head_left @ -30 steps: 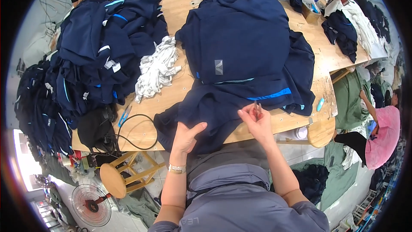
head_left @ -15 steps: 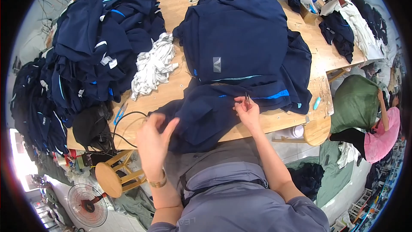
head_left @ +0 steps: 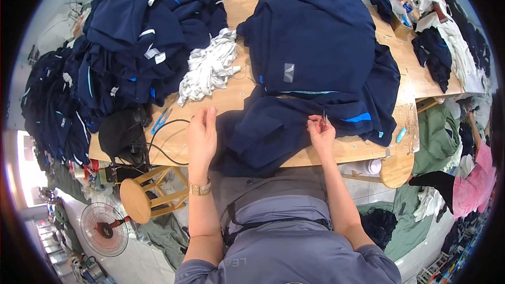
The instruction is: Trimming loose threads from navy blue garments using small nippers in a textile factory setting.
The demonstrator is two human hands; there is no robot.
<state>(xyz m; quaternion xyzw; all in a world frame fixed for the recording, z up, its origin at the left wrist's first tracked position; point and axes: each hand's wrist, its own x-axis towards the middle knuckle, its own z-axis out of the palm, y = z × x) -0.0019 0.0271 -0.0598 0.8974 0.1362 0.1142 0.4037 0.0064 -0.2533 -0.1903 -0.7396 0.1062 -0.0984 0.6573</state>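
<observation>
A navy garment with a blue strip lies rumpled at the table's near edge. My right hand rests over it, fingers closed around small metal thread snips whose tips point up and away from me. My left hand is raised beside the garment's left end, fingers stretched upward and holding nothing visible. Just beyond is a stack of navy garments with a grey patch and light-blue trim.
To the left stand a big heap of navy garments and a white pile of fabric strips. Blue-handled scissors, a black cable and a black bag lie near the left edge. A wooden stool is below. A person in pink is at right.
My left hand has stopped its blurred motion and moved slightly up, away from the garment, its fingers now pointing upward. My right hand still grips the snips. The whole view has shifted.
</observation>
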